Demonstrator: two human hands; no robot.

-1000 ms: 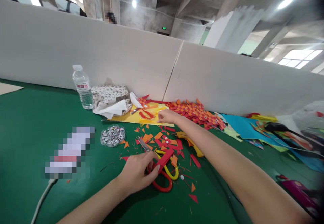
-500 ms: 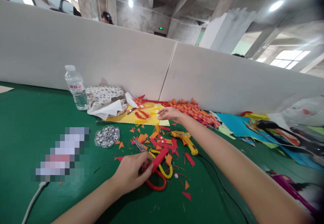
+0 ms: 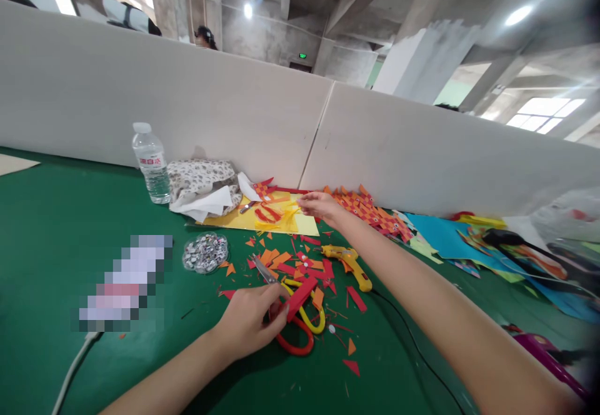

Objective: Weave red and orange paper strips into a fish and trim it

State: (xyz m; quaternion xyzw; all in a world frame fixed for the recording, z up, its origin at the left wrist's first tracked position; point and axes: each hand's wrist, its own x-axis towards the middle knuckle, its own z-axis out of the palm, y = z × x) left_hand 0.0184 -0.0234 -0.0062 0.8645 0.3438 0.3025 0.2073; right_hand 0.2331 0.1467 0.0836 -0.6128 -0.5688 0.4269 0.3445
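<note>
In my left hand (image 3: 255,315) a folded red paper strip (image 3: 301,296) is pinched between thumb and fingers. Just under that hand lie scissors (image 3: 295,343) with red and yellow handles, their blades pointing away to the left. My right hand (image 3: 319,207) reaches out to the yellow sheet (image 3: 220,220) at the back. Its fingertips are closed at the upper end of some thin yellow strands (image 3: 288,220). Red-orange strands (image 3: 268,214) lie beside them. Orange and red paper scraps (image 3: 280,259) cover the table beyond the scissors.
A yellow glue gun (image 3: 349,264) with a black cord lies under my right forearm. Left are a dish of googly eyes (image 3: 205,252), a water bottle (image 3: 152,168) and a blurred device (image 3: 126,277) on a cable. Woven red-orange pieces (image 3: 363,209) line the white partition (image 3: 234,109).
The view has shifted slightly, so everything sits a little further right. The yellow strands near my right hand now spread over the yellow sheet. My left hand keeps the red strip.
</note>
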